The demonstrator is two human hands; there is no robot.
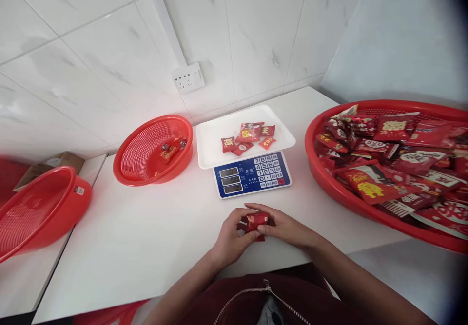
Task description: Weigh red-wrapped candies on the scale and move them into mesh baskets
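Note:
Between my left hand (232,237) and my right hand (283,226) are small red snack packets (257,220), held low over the table's front edge. Fingers of both hands wrap round them, so their exact number is hidden. Just beyond my hands stands a digital scale (252,173) with a blue keypad and lit displays. On its white tray (212,154) lie several red packets (250,132) with gold print.
To the right, a large red basket (338,196) is heaped with red snack packets. A smaller red basket (127,169) at the back left holds a few wrapped pieces. Another red basket (78,193) stands farther left, before a cardboard box (66,162). A socket (188,77) is on the tiled wall.

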